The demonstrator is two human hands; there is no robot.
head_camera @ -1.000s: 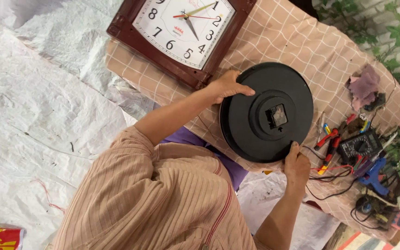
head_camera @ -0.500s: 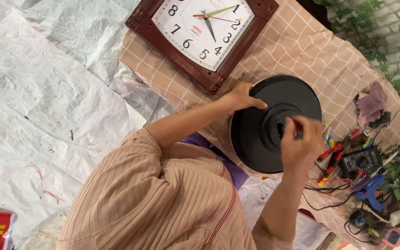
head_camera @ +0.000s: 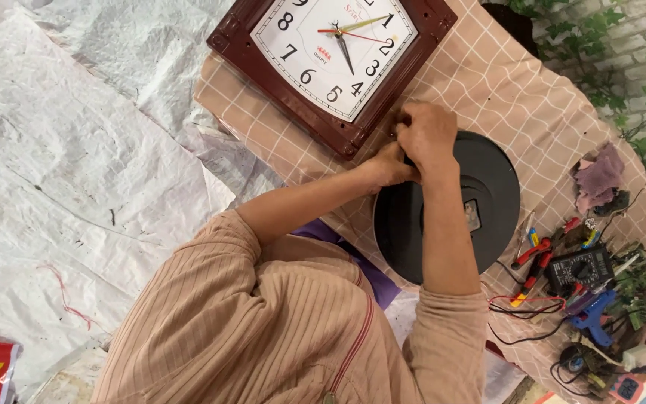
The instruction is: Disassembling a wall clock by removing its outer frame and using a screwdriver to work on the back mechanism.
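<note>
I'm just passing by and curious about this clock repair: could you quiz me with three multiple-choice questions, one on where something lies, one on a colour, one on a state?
1. Where do the tools lie?
A. at the right edge of the checked cloth
B. on the white sheet at left
C. on the square clock's face

2. What colour is the square clock's frame?
A. blue
B. dark red-brown
C. yellow

3. How does the round black clock lie?
A. face up
B. upright
C. back up

A: the tools cluster at the right of the checked cloth.
B: the square clock has a dark red-brown frame.
C: the round black clock shows its back, under both hands.
</note>
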